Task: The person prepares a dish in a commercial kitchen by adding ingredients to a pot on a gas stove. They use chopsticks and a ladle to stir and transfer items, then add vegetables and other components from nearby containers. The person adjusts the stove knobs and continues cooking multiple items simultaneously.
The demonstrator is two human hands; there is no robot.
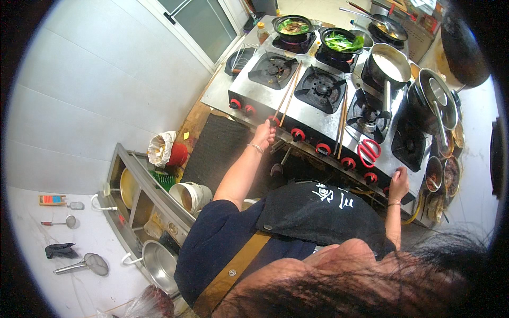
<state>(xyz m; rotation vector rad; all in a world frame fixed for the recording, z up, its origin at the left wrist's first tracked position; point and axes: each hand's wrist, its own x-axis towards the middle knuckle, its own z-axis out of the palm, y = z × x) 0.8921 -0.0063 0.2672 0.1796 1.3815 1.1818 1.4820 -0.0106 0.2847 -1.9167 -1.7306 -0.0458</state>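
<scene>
My left hand (265,135) is at the front panel of a steel gas stove (254,82), its fingers closed on a red-rimmed burner knob (273,121). A pair of wooden chopsticks (291,94) lies on the stove top, one end right by those fingers. Over at the stove's right front edge rests my right hand (399,183), fingers curled; a partly hidden knob is beside it, and whether it grips anything is unclear. Red-handled scissors (369,153) and a second pair of chopsticks (342,121) lie between my hands.
Two black pots of food, one with greens (341,41), one with a brown topping (293,27), stand on rear burners. A saucepan of whitish liquid (386,63), a lidded pot (427,99) and a wok (387,31) fill the right. Left are a sink (137,206) and white bucket (191,196).
</scene>
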